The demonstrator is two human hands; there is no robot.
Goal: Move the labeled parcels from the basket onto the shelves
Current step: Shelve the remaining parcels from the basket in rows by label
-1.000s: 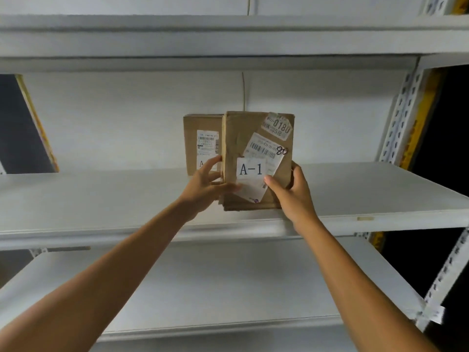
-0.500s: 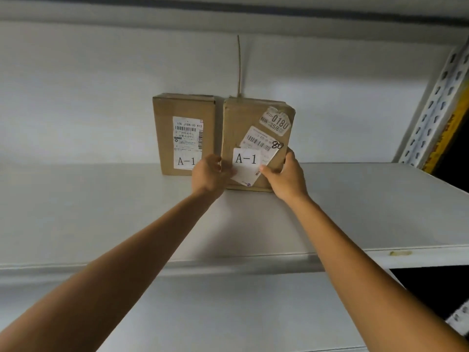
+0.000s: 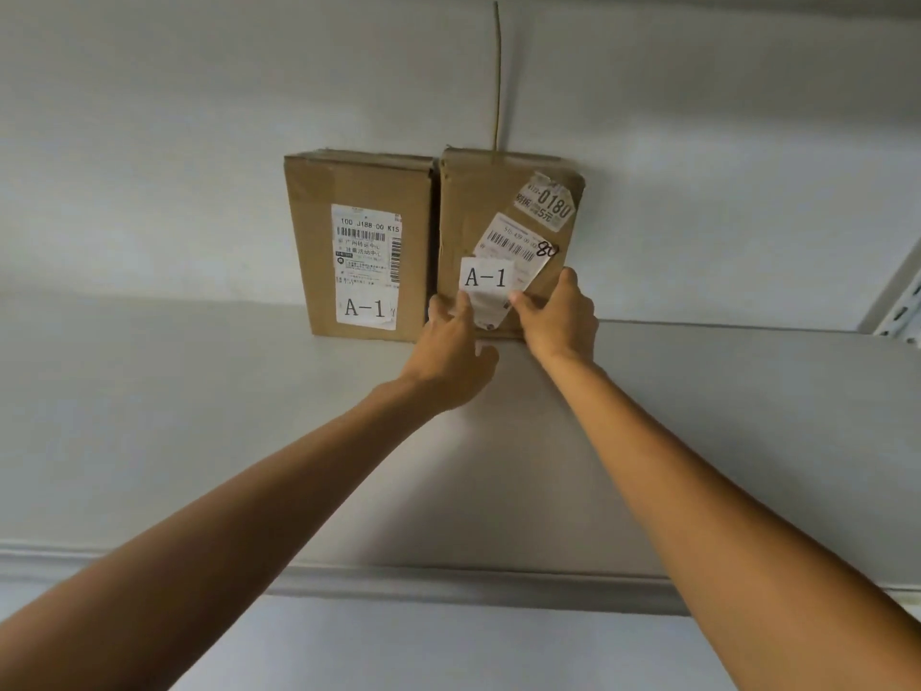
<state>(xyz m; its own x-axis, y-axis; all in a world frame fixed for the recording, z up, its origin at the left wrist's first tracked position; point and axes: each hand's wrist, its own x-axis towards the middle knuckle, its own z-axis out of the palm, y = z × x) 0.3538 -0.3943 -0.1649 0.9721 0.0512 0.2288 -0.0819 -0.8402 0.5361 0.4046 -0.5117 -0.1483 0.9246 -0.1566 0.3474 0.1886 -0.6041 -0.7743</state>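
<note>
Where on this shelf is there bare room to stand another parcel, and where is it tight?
Bare shelf runs right of the right parcel, toward the upright, and left of the left parcel, along the back wall. Crowded in the middle: the two parcels stand side by side with barely a gap, left hand and right hand gripping the right one.

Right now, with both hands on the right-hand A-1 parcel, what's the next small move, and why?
Probably release and draw both hands back. The right parcel stands upright on the shelf against the back wall, close beside the left parcel, A-1 label facing out. The left hand and right hand grip only its lower corners, so it looks placed.
</note>
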